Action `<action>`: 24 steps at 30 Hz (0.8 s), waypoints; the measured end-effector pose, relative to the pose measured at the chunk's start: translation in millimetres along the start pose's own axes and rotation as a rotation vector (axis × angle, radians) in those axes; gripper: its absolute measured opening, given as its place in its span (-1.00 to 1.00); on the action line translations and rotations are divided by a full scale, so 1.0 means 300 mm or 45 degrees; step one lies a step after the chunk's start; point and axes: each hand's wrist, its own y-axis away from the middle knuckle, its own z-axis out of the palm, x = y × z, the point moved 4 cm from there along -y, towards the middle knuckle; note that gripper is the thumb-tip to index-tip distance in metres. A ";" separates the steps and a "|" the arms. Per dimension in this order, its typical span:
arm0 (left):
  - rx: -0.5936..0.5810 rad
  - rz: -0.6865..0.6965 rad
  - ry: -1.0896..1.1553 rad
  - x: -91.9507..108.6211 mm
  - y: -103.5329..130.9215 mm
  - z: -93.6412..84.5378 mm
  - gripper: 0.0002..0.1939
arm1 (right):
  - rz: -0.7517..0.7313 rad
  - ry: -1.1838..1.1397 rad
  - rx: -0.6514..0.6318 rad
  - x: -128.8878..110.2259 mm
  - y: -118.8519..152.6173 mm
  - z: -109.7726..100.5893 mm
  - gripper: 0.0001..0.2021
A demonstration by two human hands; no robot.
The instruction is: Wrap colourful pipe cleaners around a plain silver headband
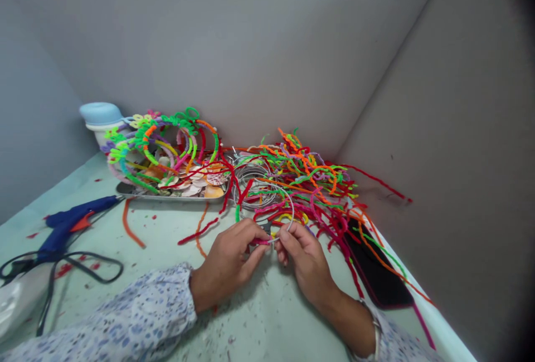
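My left hand (232, 259) pinches a short pink fuzzy piece (261, 243), which looks like pipe cleaner, against a thin grey wire ring (293, 210). Close beside it, my right hand (307, 264) grips the same ring between thumb and fingers. The ring stands up from the fingertips, its far side overlapping a coil of grey wire (251, 170). Behind my fingers lies a dark tool (266, 226), partly hidden. A red pipe cleaner (246, 190) and a bit of green one (237, 214) show near the ring's left side; whether they touch it I cannot tell.
Finished-looking colourful hoops (146, 145) rest on a metal tray (184, 199) of seashells (213, 190), before a blue-lidded bottle (100, 114). Loose pipe cleaners (309, 167) pile up at the back right, some over a black phone (378, 270). A blue glue gun (69, 228) with its cord lies left.
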 end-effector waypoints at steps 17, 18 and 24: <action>0.185 -0.035 0.118 0.038 -0.001 -0.040 -0.98 | -0.115 -0.081 0.115 0.009 -0.003 -0.032 -0.80; 0.171 -0.011 0.108 0.038 0.000 -0.038 -0.97 | -0.117 -0.085 0.114 0.009 -0.003 -0.032 -0.78; 0.088 0.120 -0.010 0.030 -0.001 -0.019 -0.90 | -0.037 -0.033 0.102 0.001 -0.001 -0.022 -0.78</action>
